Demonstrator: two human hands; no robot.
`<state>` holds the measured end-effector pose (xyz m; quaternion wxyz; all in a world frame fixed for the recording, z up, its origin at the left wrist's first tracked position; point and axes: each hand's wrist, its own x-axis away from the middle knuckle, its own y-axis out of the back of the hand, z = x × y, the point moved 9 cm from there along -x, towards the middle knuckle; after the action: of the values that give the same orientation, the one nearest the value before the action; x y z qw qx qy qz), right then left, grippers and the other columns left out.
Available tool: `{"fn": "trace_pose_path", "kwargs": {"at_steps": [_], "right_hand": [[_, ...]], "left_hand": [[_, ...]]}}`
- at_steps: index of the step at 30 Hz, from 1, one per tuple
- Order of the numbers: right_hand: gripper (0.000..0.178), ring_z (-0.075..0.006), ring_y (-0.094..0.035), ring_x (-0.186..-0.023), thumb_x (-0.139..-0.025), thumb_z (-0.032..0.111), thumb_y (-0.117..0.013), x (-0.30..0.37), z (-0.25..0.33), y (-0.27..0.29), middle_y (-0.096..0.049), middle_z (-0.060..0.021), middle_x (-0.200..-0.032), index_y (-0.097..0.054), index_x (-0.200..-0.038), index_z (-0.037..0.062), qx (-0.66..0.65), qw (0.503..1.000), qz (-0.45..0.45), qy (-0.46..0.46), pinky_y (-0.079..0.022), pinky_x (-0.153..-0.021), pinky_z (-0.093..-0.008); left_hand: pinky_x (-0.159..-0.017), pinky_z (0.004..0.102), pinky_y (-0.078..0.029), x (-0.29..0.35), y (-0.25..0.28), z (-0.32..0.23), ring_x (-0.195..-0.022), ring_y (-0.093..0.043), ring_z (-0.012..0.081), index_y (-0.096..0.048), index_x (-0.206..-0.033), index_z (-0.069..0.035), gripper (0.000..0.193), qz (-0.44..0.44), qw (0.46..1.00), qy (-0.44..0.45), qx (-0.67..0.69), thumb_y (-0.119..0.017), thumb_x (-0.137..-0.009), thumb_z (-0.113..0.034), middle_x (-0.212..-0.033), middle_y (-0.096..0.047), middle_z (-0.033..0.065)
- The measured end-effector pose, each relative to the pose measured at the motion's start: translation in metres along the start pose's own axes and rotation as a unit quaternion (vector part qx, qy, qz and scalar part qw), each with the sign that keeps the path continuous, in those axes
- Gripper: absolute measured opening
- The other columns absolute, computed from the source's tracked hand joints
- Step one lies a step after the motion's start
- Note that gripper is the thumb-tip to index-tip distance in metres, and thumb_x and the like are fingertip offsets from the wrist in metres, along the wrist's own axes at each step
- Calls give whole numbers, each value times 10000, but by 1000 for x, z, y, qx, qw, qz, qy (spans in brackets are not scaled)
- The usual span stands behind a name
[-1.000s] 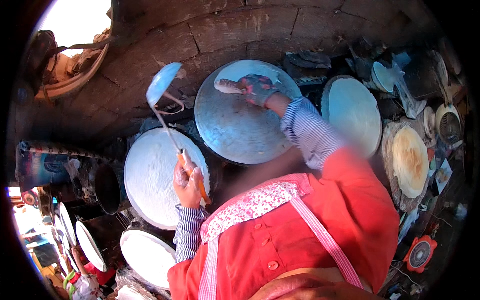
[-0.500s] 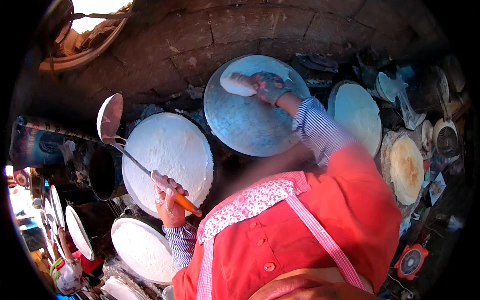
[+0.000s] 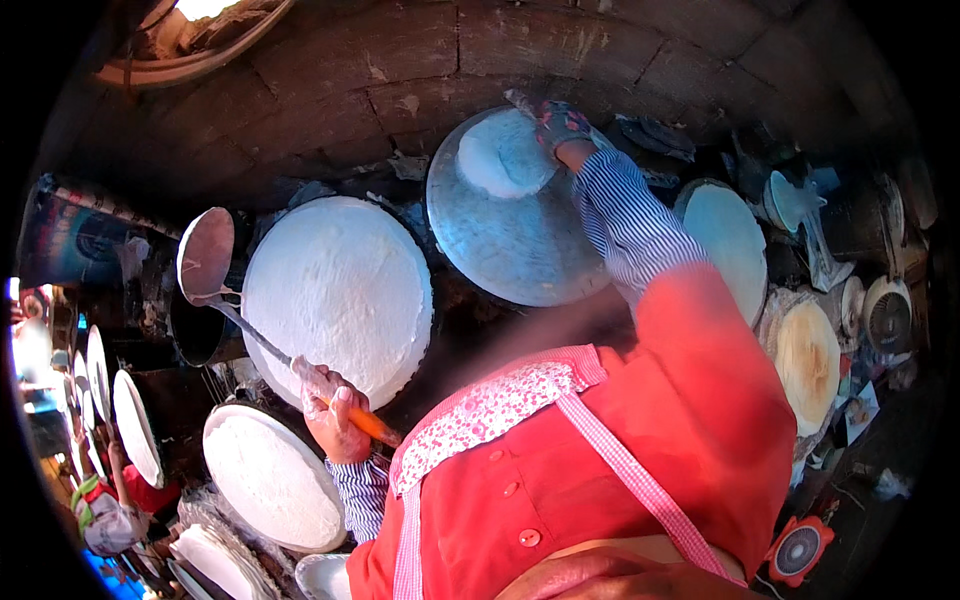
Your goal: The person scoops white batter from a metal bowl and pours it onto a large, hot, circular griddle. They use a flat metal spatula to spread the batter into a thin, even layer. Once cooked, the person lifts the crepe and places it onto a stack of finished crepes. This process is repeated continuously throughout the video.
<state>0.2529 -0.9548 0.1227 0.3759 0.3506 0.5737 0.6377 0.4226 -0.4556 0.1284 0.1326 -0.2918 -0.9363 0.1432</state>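
Note:
In my left hand is a long-handled ladle with an orange grip. Its bowl, smeared with white, is raised beyond the hand at the left. My right hand, in a dark patterned glove, is at the far edge of a round grey griddle. Its fingers are bent round something greyish that I cannot make out. A round patch of white batter lies on the griddle beside that hand. Between my hands is a large round plate covered with a white layer.
Other white-covered rounds stand at the lower left and right. A browned flatbread lies further right, above a small orange fan. A brick wall rises behind. Another person is at the far left.
My right hand has moved to the griddle's far right edge, uncovering the white patch. My left hand still grips the ladle. The view has shifted slightly.

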Motion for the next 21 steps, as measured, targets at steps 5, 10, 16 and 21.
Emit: {"fn": "trace_pose_path", "kwargs": {"at_steps": [5, 10, 16, 21], "right_hand": [[209, -280, -609, -758, -756, 243, -497, 14, 53, -27, -628, -126, -809, -629, -857, 115, -72, 987, -21, 140, -467, -676, -381], [213, -294, -604, -795, -754, 194, -497, 114, 81, -20, -627, -130, -836, -637, -885, 101, -41, 954, 99, 280, -462, -714, -378], [275, -291, -587, -869, -772, 217, -501, 61, 46, -3, -597, -156, -960, -577, -1003, 87, -158, 953, 63, 249, -453, -752, -391], [278, -281, -579, -915, -807, 252, -469, 45, 93, -12, -582, -150, -1025, -564, -1012, 91, -40, 953, 139, 265, -447, -772, -389]], "left_hand": [[-473, 241, -412, 22, 2, -1, -560, -483, 127, -404, -1064, -12, 476, -32, 999, -10, 4, -672, -691, -133, -774, -476, 51], [-468, 240, -412, 49, 2, 2, -564, -479, 125, -414, -1066, -5, 449, -89, 995, -32, 12, -654, -701, -111, -768, -479, 53], [-439, 240, -409, 85, -29, -2, -524, -457, 124, -423, -1059, -23, 416, -28, 984, -57, 165, -633, -710, -107, -743, -466, 45], [-463, 218, -391, 111, 16, 1, -540, -445, 104, -407, -1134, -18, 410, -178, 976, -127, 16, -590, -773, -80, -775, -472, 30]]}}
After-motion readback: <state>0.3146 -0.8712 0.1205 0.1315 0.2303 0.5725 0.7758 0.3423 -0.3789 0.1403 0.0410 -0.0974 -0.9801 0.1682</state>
